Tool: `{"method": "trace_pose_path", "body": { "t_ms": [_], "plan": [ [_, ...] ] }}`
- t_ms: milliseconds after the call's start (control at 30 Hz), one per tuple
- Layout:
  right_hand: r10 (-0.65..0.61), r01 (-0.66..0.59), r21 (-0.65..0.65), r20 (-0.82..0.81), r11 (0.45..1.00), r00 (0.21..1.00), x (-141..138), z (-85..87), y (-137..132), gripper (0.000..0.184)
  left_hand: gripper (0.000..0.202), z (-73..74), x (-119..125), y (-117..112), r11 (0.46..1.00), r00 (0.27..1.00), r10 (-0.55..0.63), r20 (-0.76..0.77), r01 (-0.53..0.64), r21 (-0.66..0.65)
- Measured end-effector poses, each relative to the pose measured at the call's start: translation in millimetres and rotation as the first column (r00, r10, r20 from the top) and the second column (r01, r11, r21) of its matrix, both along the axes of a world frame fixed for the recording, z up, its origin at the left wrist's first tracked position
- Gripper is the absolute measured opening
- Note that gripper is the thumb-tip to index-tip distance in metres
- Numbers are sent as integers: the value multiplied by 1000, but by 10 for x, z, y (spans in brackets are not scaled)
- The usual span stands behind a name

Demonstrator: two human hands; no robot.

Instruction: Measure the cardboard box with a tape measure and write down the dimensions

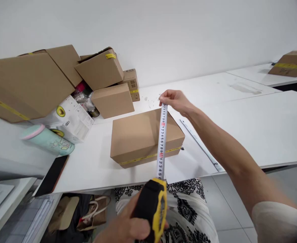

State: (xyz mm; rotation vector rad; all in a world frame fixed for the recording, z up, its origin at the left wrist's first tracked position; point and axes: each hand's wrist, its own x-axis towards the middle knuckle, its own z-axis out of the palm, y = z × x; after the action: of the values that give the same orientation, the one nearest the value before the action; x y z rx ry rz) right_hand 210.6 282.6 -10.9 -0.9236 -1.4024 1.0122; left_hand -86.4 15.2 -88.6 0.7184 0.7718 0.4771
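Tape measure (153, 209) drawn out over a brown box (138, 135)

The left hand (130, 224) is wrapped around the black and yellow case of the tape measure, holding it in front of the counter's near edge, above a patterned garment (186, 209) on the lap. The right hand (175, 100) pinches the far end of the white blade (162, 141) between thumb and fingers, at the back of the box. Between the two hands the blade runs straight across the right part of the box; whether it touches the cardboard I cannot tell.

The box is closed and sits on the white counter (87, 168), with yellow tape along its front side. To its right lies a long thin strip (201, 145), set at a slant near the right forearm. To the left are a green bottle (48, 140), a white carton (76, 119) with avocado pictures and a black mat (52, 175) at the counter's edge
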Motion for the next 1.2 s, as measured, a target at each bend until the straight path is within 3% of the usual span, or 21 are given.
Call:
{"method": "trace_pose_path", "body": {
  "t_ms": [100,233,333,467,633,767,867,967,1067,1200],
  "plan": [
    [107,-105,-45,41,993,993,-86,-163,247,33,56,109,505,19,999,999,20,27,-19,-28],
    [96,-86,-150,61,985,993,-129,-368,420,36,73,357,956,140,998,991,63,119,-64,0],
    [74,-47,-226,110,973,991,-149,-471,444,39,85,333,1145,143,998,976,54,211,-55,1],
    [65,-24,-279,138,960,988,-170,-484,377,43,81,185,1329,-12,995,965,100,243,-93,-42],
    [114,-68,-309,134,949,984,-186,-405,271,46,86,105,1432,-159,985,966,88,243,-49,-165],
    [134,-80,-324,146,943,980,-182,-385,241,44,85,43,1388,-144,993,948,6,317,33,-116],
    [150,-92,-343,146,935,978,-185,-361,216,42,89,54,1369,-140,992,946,7,325,34,-119],
    [139,-84,-363,129,928,982,-200,-306,163,40,99,103,1398,-156,979,961,63,269,-8,-202],
    [136,-87,-374,108,923,985,-213,-266,108,40,89,119,1422,-156,972,962,99,256,-39,-230],
    [136,-89,-371,105,924,985,-215,-320,139,41,74,143,1382,-83,986,936,39,351,21,-166]
  ]
}}
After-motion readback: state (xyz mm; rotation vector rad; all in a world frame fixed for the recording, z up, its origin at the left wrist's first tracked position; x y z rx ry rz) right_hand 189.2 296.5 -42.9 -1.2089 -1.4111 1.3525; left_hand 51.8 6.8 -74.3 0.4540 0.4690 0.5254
